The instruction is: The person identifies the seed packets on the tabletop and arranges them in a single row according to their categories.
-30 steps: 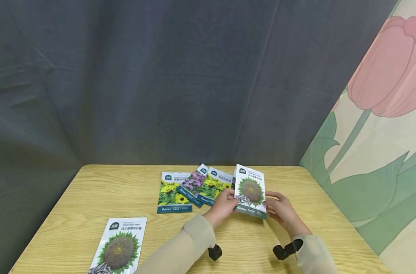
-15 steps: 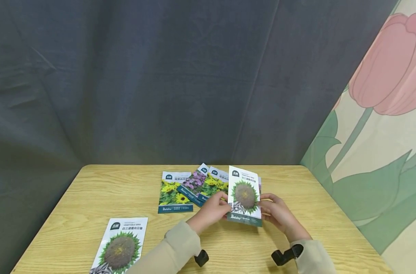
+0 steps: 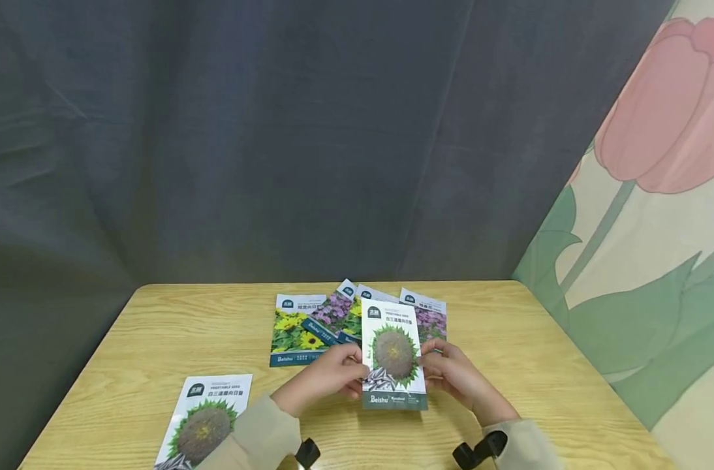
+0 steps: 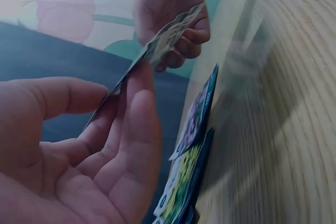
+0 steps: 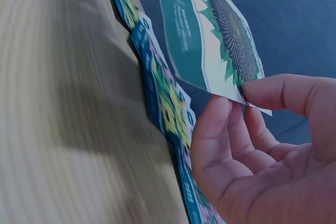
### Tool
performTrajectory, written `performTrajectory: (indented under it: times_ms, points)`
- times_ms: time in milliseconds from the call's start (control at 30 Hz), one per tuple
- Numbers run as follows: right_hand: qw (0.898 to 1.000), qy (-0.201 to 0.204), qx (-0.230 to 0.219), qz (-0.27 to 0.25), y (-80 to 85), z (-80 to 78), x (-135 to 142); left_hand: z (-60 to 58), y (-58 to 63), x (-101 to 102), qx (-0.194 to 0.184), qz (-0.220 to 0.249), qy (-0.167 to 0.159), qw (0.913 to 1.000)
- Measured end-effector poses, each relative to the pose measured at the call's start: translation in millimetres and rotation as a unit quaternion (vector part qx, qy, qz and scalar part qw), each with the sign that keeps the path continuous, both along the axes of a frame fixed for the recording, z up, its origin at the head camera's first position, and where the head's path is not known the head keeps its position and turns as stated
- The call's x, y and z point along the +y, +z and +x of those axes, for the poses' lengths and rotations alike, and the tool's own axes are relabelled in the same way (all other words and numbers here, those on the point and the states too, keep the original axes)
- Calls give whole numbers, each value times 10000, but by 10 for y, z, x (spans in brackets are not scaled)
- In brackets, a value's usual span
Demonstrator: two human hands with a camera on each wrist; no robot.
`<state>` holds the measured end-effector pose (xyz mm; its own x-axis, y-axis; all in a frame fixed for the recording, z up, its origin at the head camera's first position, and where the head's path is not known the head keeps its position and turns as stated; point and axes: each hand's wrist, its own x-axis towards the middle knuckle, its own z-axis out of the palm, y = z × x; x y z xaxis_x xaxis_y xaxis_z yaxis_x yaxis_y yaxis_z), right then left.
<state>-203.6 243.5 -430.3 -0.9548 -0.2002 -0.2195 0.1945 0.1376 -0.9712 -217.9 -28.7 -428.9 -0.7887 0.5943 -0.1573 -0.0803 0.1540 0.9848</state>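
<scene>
A white sunflower seed packet [image 3: 394, 352] with a green band along its bottom is held up above the table, tilted toward the head camera. My left hand [image 3: 327, 375] pinches its left edge between thumb and fingers. On the opposite edge, my right hand [image 3: 457, 375] pinches it the same way; the right wrist view shows the thumb over the packet's [image 5: 231, 35] printed front and the fingers behind. Seen from the left wrist, the packet [image 4: 168, 35] is nearly edge-on, spanning both hands. Another sunflower packet [image 3: 207, 424] lies at the table's front left, partly covered by the left sleeve.
Behind the held packet lie a yellow-flower packet [image 3: 298, 329], a purple-flower packet [image 3: 331, 313] overlapping a second yellow one [image 3: 354, 316], and another purple-flower packet [image 3: 427, 316]. The wooden table [image 3: 186, 326] meets a dark curtain [image 3: 275, 163] at the back.
Both hands have carried the sunflower packet left and toward the front of the table. The purple-flower packet at the right, hidden behind it before, now shows.
</scene>
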Motion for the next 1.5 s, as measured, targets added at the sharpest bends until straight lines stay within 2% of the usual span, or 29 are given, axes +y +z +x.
performTrajectory:
  times_ms: [267, 367, 567, 900, 1167, 1500]
  points:
    - [9985, 470, -114, -259, -57, 65, -222, 108, 11, -357, 187, -229, -301, 9991]
    - [9968, 636, -201, -448, -68, 83, -311, 103, -6, -485, 138, -269, -272, 9992]
    - [9922, 958, -231, -766, -88, 126, -476, 25, -36, -711, 8, -304, 92, 9995]
    - [9845, 1321, -353, -1096, -177, 249, -755, -58, 64, -1012, 135, -41, 819, 9965]
    - [9825, 1364, -572, -1135, -220, 294, -1024, -78, 83, -1158, 527, -492, 1253, 9895]
    - [9898, 1023, -627, -770, -260, 363, -1387, -49, 81, -1324, 721, -1174, 1456, 9797]
